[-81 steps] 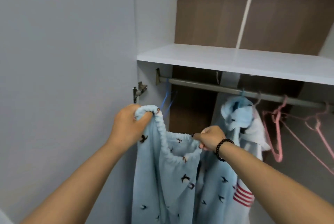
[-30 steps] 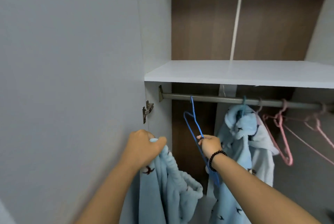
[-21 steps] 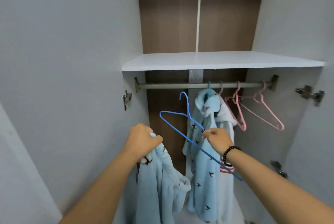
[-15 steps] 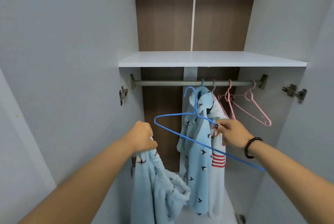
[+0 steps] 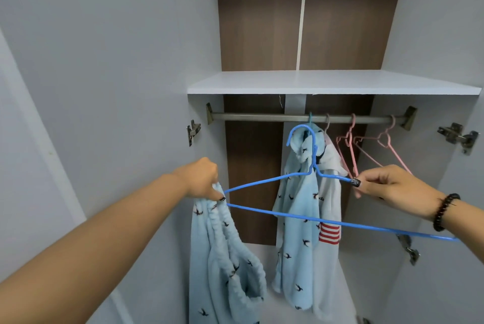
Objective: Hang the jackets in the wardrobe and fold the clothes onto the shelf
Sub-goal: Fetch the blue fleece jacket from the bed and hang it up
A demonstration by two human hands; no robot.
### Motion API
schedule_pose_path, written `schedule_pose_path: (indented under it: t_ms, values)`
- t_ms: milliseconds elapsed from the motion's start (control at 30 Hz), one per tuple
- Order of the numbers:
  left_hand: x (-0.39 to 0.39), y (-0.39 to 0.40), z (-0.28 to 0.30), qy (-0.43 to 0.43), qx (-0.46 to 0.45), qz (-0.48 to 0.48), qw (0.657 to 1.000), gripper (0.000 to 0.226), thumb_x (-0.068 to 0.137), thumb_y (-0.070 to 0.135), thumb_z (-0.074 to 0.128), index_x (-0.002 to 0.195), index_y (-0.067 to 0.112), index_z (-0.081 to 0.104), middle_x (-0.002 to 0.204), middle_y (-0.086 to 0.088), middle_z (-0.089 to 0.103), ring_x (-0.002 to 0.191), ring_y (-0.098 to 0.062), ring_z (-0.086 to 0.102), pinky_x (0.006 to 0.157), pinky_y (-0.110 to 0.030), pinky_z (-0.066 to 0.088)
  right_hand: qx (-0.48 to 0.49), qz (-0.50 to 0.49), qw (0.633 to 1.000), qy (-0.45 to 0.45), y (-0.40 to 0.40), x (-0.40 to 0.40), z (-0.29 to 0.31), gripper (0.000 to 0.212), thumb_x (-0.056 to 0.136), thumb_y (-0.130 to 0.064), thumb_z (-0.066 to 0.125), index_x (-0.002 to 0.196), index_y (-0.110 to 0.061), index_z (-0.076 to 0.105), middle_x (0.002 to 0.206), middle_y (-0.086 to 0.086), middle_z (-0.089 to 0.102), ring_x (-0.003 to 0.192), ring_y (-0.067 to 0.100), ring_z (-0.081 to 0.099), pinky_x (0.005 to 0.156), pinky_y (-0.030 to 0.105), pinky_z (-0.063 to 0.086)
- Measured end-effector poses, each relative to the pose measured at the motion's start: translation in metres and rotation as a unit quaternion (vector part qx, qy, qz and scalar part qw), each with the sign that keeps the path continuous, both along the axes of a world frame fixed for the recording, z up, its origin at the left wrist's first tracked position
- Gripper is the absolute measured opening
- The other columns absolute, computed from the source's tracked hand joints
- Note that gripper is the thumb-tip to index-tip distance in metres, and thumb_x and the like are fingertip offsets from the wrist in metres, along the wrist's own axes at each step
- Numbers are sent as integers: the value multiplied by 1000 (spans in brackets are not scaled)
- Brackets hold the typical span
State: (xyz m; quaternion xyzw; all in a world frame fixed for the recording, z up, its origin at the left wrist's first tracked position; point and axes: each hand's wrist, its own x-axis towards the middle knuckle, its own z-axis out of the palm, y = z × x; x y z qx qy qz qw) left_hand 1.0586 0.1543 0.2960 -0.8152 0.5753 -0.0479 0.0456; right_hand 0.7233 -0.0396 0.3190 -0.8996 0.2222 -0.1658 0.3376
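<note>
My left hand (image 5: 201,179) grips the waistband of light blue fleece trousers (image 5: 222,266) printed with small dark birds; they hang down in front of the wardrobe's left side. My right hand (image 5: 387,187) pinches the right shoulder of a blue wire hanger (image 5: 288,215), held level in the air below the rail (image 5: 262,117). The hanger's left tip touches the waistband at my left hand. Behind it a matching blue bird-print jacket (image 5: 296,219) and a white garment with red stripes (image 5: 330,219) hang on the rail.
A white shelf (image 5: 314,82) sits above the rail. Two pink hangers (image 5: 366,151) hang at the rail's right end. Both wardrobe doors stand open, with hinges at the left (image 5: 193,131) and right (image 5: 458,136).
My right hand unhooked the blue hanger from the rail and brought it out level. The view pulled back from the wardrobe. My left hand kept its grip on the trousers and now meets the hanger's left tip.
</note>
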Motion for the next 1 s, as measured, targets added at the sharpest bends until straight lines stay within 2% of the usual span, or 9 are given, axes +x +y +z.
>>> schedule_pose_path:
  t_ms: [267, 367, 433, 500, 567, 633, 733, 833, 1000]
  values:
    - [-7, 9, 18, -21, -10, 37, 999, 57, 80, 43, 68, 47, 13, 32, 51, -3, 32, 55, -16, 34, 52, -29, 31, -21, 38, 998, -41, -21, -17, 21, 30, 94, -7, 54, 70, -8, 72, 50, 5, 45, 43, 4, 34, 46, 9, 31]
    - [-15, 12, 19, 23, -39, 53, 998, 57, 80, 37, 70, 47, 11, 31, 48, -2, 27, 49, -14, 25, 51, -28, 27, -35, 70, 996, -41, -25, -12, 21, 30, 91, -28, 56, 66, -23, 72, 56, 11, 52, 48, 8, 37, 52, 14, 34]
    - [-22, 11, 16, 60, -61, 48, 995, 52, 75, 42, 70, 48, 11, 37, 47, -2, 28, 51, -15, 27, 55, -34, 32, -57, 86, 994, -20, -27, -5, 17, 27, 87, -42, 55, 69, -31, 72, 67, 20, 57, 59, 30, 42, 61, 29, 40]
    - [-31, 10, 13, 113, -93, 51, 988, 49, 62, 58, 59, 54, 11, 52, 52, -2, 41, 54, -14, 36, 58, -40, 43, -61, 100, 993, -20, -27, 3, 14, 27, 92, -28, 56, 71, -31, 73, 65, 16, 56, 58, 26, 40, 60, 29, 38]
    - [-41, 11, 12, 189, -139, 59, 970, 55, 57, 58, 56, 59, 4, 64, 60, -8, 60, 56, -17, 47, 62, -43, 50, -58, 108, 992, -15, -25, 10, 15, 30, 93, -18, 57, 68, -26, 72, 56, 4, 50, 53, 10, 37, 55, 19, 34]
    - [-56, 11, 13, 253, -185, 62, 948, 30, 68, 37, 69, 55, 10, 70, 71, -12, 71, 68, -29, 64, 62, -43, 52, -46, 110, 993, 7, -25, 15, 15, 31, 93, -16, 57, 65, -21, 70, 48, -5, 43, 48, 6, 32, 51, 18, 31]
    - [-82, 5, 15, 313, -229, 42, 921, 43, 78, 10, 71, 37, 20, 60, 66, 4, 72, 79, -23, 71, 54, -25, 47, -38, 117, 992, 36, -21, 24, 7, 33, 92, -15, 57, 60, -21, 65, 47, -7, 43, 48, 9, 34, 53, 23, 34]
    - [-105, -5, 11, 363, -280, 29, 888, 37, 80, 8, 72, 46, 15, 60, 48, 13, 61, 68, -12, 67, 59, -20, 45, -23, 121, 992, 21, -8, 34, -7, 32, 92, -14, 57, 61, -17, 62, 50, -8, 47, 49, 6, 39, 55, 19, 36]
    - [-121, -15, 3, 429, -353, 19, 831, 49, 85, 8, 67, 40, 20, 53, 68, -6, 72, 80, -24, 73, 68, -29, 52, 87, 101, 989, -67, 8, 38, -42, 35, 93, -7, 54, 58, -12, 56, 40, -12, 39, 38, 0, 34, 46, 10, 29]
